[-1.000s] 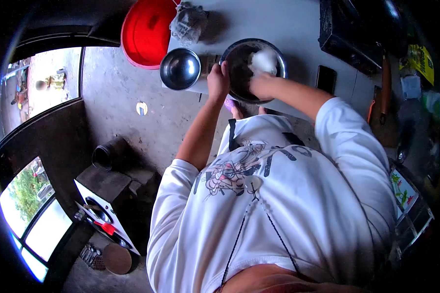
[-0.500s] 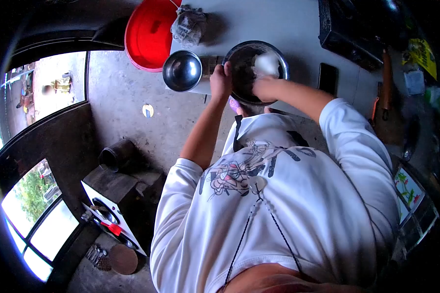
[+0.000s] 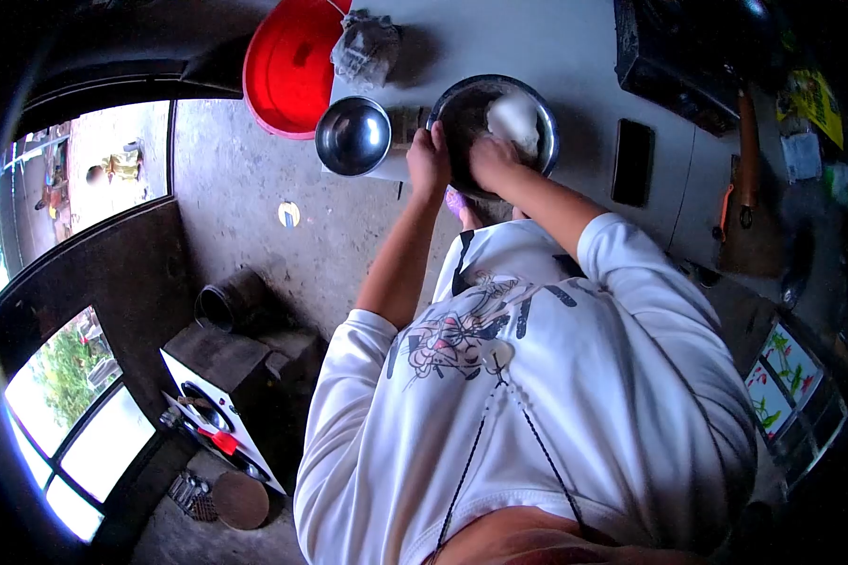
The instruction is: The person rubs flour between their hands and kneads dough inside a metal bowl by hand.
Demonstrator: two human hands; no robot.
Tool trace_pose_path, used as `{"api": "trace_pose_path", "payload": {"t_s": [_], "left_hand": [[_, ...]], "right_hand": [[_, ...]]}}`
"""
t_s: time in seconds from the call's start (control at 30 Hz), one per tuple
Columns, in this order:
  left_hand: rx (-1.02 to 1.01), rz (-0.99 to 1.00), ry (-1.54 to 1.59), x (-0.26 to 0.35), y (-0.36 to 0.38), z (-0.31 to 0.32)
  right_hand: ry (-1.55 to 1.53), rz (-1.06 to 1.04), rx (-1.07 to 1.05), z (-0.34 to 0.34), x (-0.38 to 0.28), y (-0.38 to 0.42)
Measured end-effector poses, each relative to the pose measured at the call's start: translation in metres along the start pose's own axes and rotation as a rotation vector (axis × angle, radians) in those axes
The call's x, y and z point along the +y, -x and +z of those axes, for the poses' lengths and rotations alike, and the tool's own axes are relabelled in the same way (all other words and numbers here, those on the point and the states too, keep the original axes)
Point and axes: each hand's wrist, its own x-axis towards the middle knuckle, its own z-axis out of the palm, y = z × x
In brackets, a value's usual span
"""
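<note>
A wide metal bowl sits at the near edge of the white table, with a lump of white dough against its far right inner side. My left hand is closed around the bowl's left rim, thumb up over the edge. Inside the bowl, my right hand is low at the near side, just below the dough. Its fingers look curled inward, and what is under them is hidden. Pale residue clings to the bowl's dark inner wall.
Left of the bowl stands a smaller shiny metal bowl. Behind it are a crumpled plastic bag and a red basin. A black phone lies to the right, near a wooden rolling pin and a dark box.
My right hand has shifted left and lower inside the bowl, so more of the dough shows. My left hand keeps its hold on the rim.
</note>
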Motion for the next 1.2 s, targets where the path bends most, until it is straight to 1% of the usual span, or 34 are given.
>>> {"api": "trace_pose_path", "payload": {"t_s": [0.03,0.07,0.1,0.17,0.2,0.27,0.3,0.33,0.4,0.43,0.5,0.53,0.57,0.6,0.63,0.67,0.73,0.77,0.8,0.83,0.87,0.9,0.93,1.0,1.03,1.07,1.13,1.17,1.2], "left_hand": [[-0.001,-0.006,0.0,-0.001,0.001,-0.001],[0.005,-0.026,-0.015,-0.001,0.002,-0.001],[0.014,-0.042,-0.022,0.001,0.001,0.0],[-0.005,-0.027,-0.011,0.002,0.0,-0.001],[-0.024,-0.018,-0.01,0.001,0.0,-0.002],[-0.012,-0.02,-0.003,-0.003,-0.001,0.002],[-0.005,-0.02,0.0,-0.005,-0.002,0.004],[-0.005,-0.019,0.002,-0.004,-0.002,0.003],[-0.009,-0.034,-0.006,-0.003,-0.003,-0.002],[-0.008,-0.037,-0.005,-0.004,-0.003,-0.002],[-0.006,-0.026,-0.018,-0.005,-0.005,-0.002],[-0.002,-0.03,-0.017,-0.006,-0.005,-0.001],[0.002,-0.032,0.007,-0.005,-0.004,-0.001],[0.005,-0.032,0.031,-0.005,-0.004,-0.001],[0.004,-0.031,0.03,-0.007,-0.005,-0.002],[0.001,-0.019,0.045,-0.01,-0.006,0.0],[-0.011,-0.008,0.058,-0.011,-0.005,0.001],[-0.001,0.004,0.111,-0.008,-0.003,0.0],[0.016,0.02,0.165,-0.006,-0.004,-0.001],[0.047,0.075,0.158,-0.01,-0.004,0.0],[0.047,0.079,0.154,-0.012,-0.006,0.0],[-0.011,0.048,0.195,-0.015,-0.008,0.001],[-0.073,0.017,0.236,-0.018,-0.009,0.0],[-0.069,0.02,0.235,-0.009,-0.007,-0.005],[-0.06,0.018,0.242,-0.005,-0.006,-0.006],[-0.062,0.019,0.24,-0.005,-0.007,-0.006],[-0.014,0.017,0.226,-0.005,-0.009,-0.003],[-0.012,0.018,0.226,-0.006,-0.008,-0.003],[-0.017,0.01,0.208,-0.007,-0.009,-0.003]], "right_hand": [[-0.078,-0.084,-0.101,-0.002,0.002,0.006],[-0.155,-0.164,-0.201,-0.024,0.005,0.017],[-0.149,-0.159,-0.202,-0.031,0.015,0.021],[0.008,-0.514,-0.38,-0.04,0.035,0.029],[0.012,-0.515,-0.382,-0.045,0.037,0.03],[0.157,-0.642,-0.41,-0.053,0.038,0.03],[0.202,-0.669,-0.116,0.0,0.042,0.015],[0.204,-0.667,-0.116,0.013,0.039,0.013],[0.428,-0.462,0.313,0.018,0.033,0.01],[0.428,-0.465,0.312,0.021,0.03,0.008],[0.179,-0.382,0.028,0.001,0.015,0.008],[0.18,-0.388,0.027,-0.014,0.009,0.012],[-0.116,-0.263,-0.189,-0.046,0.002,0.021],[-0.411,-0.129,-0.401,-0.063,-0.002,0.025],[-0.521,-0.171,-0.429,-0.054,0.002,0.021],[-0.522,-0.169,-0.427,-0.046,0.007,0.018],[-0.797,-0.36,-0.349,-0.024,0.013,0.015],[-1.57,-0.081,-0.265,0.009,0.001,0.01],[-1.953,-0.071,-0.307,-0.003,-0.007,0.004],[-2.041,0.095,-0.277,-0.015,-0.009,0.003],[-2.121,0.266,-0.245,-0.035,-0.009,0.006],[-2.154,0.226,-0.136,-0.032,-0.009,0.002],[-2.161,0.226,-0.135,-0.024,-0.008,0.001],[-1.472,-0.059,-0.227,-0.003,0.004,0.003],[-1.278,-0.172,-0.328,0.006,0.014,0.001],[-1.281,-0.171,-0.327,0.003,0.014,0.003],[-1.554,-0.086,-0.431,-0.003,0.014,0.008],[-1.749,-0.072,-0.279,-0.005,0.006,0.008],[-1.749,-0.074,-0.278,-0.015,-0.003,0.004]]}}
